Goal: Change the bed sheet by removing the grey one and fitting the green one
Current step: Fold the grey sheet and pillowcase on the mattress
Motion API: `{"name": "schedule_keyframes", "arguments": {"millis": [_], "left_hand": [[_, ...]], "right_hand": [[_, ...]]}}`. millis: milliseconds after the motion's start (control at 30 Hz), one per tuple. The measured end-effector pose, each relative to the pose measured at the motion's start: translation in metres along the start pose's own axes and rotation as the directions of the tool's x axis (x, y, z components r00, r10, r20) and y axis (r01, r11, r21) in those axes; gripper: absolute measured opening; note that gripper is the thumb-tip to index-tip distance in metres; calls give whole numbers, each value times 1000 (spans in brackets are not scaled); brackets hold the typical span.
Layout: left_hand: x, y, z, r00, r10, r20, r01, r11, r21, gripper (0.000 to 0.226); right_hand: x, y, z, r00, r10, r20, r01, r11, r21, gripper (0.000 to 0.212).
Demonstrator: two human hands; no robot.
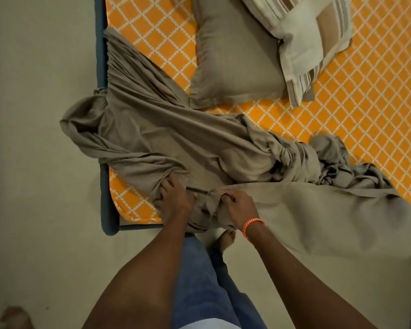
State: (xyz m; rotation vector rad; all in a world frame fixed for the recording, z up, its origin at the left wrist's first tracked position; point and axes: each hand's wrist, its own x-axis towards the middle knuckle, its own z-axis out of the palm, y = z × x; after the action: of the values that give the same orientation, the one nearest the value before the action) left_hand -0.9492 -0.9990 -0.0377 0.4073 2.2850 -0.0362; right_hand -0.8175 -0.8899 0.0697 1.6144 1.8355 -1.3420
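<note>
I saw the grey sheet (199,148) bunched in a diagonal heap across the near end of the mattress (342,119), its left folds spilling past the blue bed frame (105,191) onto the floor (33,162) and its right part hanging over the near edge. My left hand (175,198) had its fingers curled into a fold near the mattress's rounded near-left corner; my right hand (239,207), with an orange thread band (253,225) at the wrist, pinched a gathered bit of hem just beside it. The far half of the orange lattice mattress lay bare. A grey pillow (233,62) sat there with a striped pillow (311,39) overlapping its right side. Open floor ran along the left of the bed and around my feet.

The top and right of the bed were cut off. I could not tell whether the sheet's far-left corner was still tucked. No green sheet was in view. The picture was soft with blur.
</note>
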Motion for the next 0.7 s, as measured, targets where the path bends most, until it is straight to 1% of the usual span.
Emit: {"name": "schedule_keyframes", "arguments": {"millis": [67,100,133,200,233,267,300,333,367,400,433,467,500,533,567,633,667,700], "left_hand": [[7,5,0,999,-25,-39,28,998,60,100],[12,7,-2,999,-28,-47,31,997,72,94],[18,7,-4,998,-28,-49,32,996,77,85],[31,3,-7,995,-13,-98,20,998,62,58],[37,0,-10,993,-18,-114,21,999,24,44],[41,-3,-14,993,-40,-115,34,998,-53,31],[44,-7,-19,993,-80,-91,63,982,-178,24],[46,-10,-24,990,-134,-43,111,931,-349,22],[45,-12,-32,984,-177,17,158,827,-539,21],[42,-14,-41,976,-205,73,196,681,-705,20],[37,-15,-50,967,-220,130,228,513,-828,17],[26,-15,-62,960,-216,177,245,349,-905,15],[14,-15,-71,956,-199,217,257,207,-944,13],[2,-14,-78,955,-186,232,256,118,-959,12],[-12,-10,-87,958,-179,223,239,78,-968,12],[-45,0,-110,964,-199,177,191,50,-980,12],[-63,7,-121,962,-214,168,177,24,-984,13],[-81,14,-131,962,-219,163,169,5,-986,17]], "right_hand": [[-2,-1,6,1000,-25,-1,25,998,-59,25],[-3,-2,8,999,-33,-11,32,997,-70,28],[-4,-4,8,999,-37,-22,35,997,-69,33],[-7,-11,7,998,-52,-44,49,995,-82,46],[-8,-14,6,997,-54,-53,49,994,-93,51],[-11,-17,5,998,-37,-57,31,994,-100,55],[-13,-21,3,998,-16,-57,10,996,-94,59],[-14,-25,2,998,5,-55,-8,998,-67,62],[-14,-26,2,998,14,-55,-15,1000,-24,64],[-13,-27,1,998,22,-58,-20,999,30,64],[-12,-27,0,997,22,-73,-16,996,83,64],[-14,-29,-3,995,16,-100,-3,991,132,63],[-14,-29,-4,992,5,-129,18,984,175,61],[-15,-29,-6,987,-2,-159,35,978,205,60],[-18,-32,-10,981,-10,-192,55,971,231,58],[-25,-41,-22,965,-45,-258,113,960,257,54],[-30,-47,-29,954,-88,-285,160,957,241,49],[-34,-51,-35,946,-128,-297,202,952,232,38]]}}
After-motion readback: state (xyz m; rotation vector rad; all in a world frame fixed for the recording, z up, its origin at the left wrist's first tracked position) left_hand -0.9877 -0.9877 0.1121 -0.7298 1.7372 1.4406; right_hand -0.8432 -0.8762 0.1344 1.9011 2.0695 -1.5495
